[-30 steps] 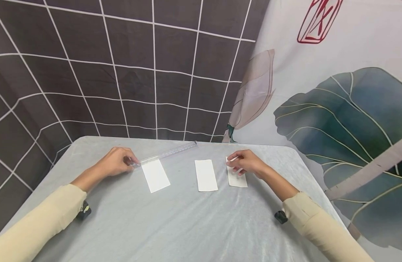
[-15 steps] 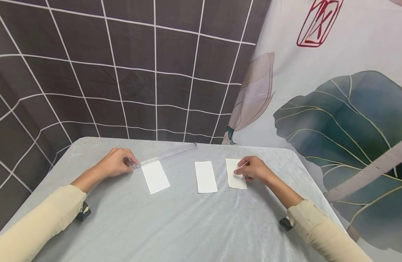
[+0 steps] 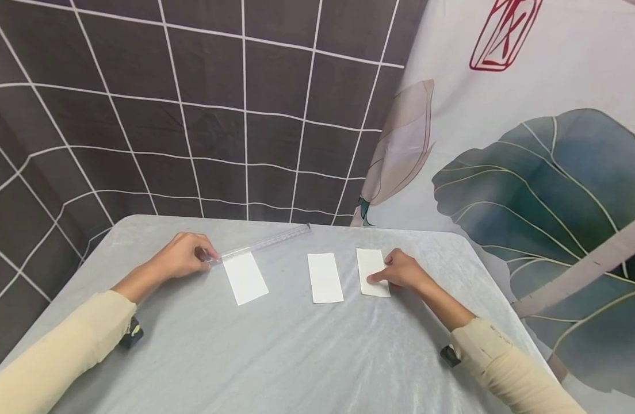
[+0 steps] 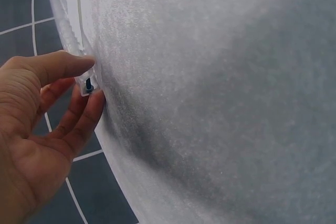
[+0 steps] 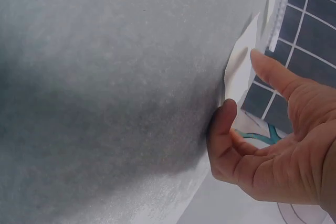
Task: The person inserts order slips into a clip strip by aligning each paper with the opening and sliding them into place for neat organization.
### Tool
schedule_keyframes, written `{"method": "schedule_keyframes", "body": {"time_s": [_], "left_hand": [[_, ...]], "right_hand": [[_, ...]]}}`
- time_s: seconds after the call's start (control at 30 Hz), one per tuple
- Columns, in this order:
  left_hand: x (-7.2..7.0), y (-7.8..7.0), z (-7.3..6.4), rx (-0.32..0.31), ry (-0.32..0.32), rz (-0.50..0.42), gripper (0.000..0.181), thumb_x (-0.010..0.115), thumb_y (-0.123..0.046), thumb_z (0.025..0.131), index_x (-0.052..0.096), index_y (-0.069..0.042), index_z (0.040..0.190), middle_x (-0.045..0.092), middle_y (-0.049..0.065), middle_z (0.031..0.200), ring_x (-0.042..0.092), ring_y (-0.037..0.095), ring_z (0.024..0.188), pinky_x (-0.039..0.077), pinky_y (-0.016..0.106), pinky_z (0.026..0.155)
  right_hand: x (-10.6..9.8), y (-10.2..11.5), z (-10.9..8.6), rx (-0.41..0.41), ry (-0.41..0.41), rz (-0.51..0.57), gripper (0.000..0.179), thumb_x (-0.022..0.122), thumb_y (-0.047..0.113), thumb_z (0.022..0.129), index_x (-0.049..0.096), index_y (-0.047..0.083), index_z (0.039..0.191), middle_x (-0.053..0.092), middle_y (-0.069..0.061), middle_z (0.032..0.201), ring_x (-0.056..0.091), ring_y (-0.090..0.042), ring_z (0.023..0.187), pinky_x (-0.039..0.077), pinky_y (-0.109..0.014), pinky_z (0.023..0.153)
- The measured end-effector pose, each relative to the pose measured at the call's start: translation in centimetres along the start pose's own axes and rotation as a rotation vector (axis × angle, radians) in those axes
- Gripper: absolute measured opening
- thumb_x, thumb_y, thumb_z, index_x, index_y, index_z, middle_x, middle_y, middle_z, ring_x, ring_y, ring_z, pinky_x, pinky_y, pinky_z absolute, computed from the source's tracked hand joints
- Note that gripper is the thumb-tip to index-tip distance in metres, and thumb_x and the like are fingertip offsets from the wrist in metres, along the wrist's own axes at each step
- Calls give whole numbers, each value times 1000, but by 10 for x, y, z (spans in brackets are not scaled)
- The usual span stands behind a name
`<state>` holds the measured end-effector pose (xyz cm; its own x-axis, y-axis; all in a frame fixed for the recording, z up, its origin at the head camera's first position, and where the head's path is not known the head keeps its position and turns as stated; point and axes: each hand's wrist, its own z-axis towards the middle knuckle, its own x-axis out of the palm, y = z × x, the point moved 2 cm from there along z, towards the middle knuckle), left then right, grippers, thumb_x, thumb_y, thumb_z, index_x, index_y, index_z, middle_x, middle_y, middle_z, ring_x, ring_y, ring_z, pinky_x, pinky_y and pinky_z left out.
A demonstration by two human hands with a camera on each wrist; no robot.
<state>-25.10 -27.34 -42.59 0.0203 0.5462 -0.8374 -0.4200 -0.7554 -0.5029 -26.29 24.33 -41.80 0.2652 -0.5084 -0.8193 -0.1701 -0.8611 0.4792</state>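
My left hand pinches the near end of a clear plastic ruler between thumb and fingers. The ruler slants away to the right, along the top edge of a white paper card. In the left wrist view a small dark spot shows at the ruler's held end. My right hand is at the right edge of a creamier paper card, its thumb reaching over the card's face. From the right wrist, thumb and bent fingers stand apart beside that card, which lies on the table.
Between the two cards lies a third white paper card. A pale grey velvety cloth covers the table. Behind the table hangs a dark curtain with white grid lines, and at right a white one with leaf print.
My right hand has drawn back to the right edge of the right card, uncovering its top, and its thumb has moved down over the face. The left hand and ruler have stayed put.
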Motion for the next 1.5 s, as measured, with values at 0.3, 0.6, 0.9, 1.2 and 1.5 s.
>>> {"method": "schedule_keyframes", "body": {"time_s": [0.3,0.6,0.9,1.2,1.5], "left_hand": [[-1,-3,1,-8,6,4,24,91,3,72,89,-11,91,80,0,87,68,14,83,54,28,76],[0,-4,-1,-25,18,-4,24,93,2,71,89,-11,91,79,0,87,66,14,83,54,28,76],[-1,-3,1,-9,9,3,24,93,1,71,89,-11,91,79,0,87,66,13,83,53,28,75],[0,-2,1,-3,9,10,23,93,1,72,89,-12,92,80,0,88,68,13,83,55,28,77],[-2,-1,-2,2,0,-1,24,93,0,72,89,-11,92,80,0,87,68,14,83,55,28,76]], "right_hand": [[17,-35,49,36,-4,-89,106,102,51,75,57,-13,145,68,-33,137,68,-35,106,62,-50,93],[31,-68,91,-8,-4,-108,112,104,60,67,63,-10,144,71,-30,139,70,-32,108,60,-42,88],[22,-51,71,-14,-17,-33,89,105,39,72,60,-3,136,72,-20,119,69,-29,95,57,-38,78],[0,-2,7,-42,-16,24,68,95,10,83,59,-6,139,67,-18,116,65,-28,98,56,-35,83],[-5,0,8,-66,17,116,57,79,-3,89,63,-6,143,70,-15,106,67,-22,87,54,-30,75]]}}
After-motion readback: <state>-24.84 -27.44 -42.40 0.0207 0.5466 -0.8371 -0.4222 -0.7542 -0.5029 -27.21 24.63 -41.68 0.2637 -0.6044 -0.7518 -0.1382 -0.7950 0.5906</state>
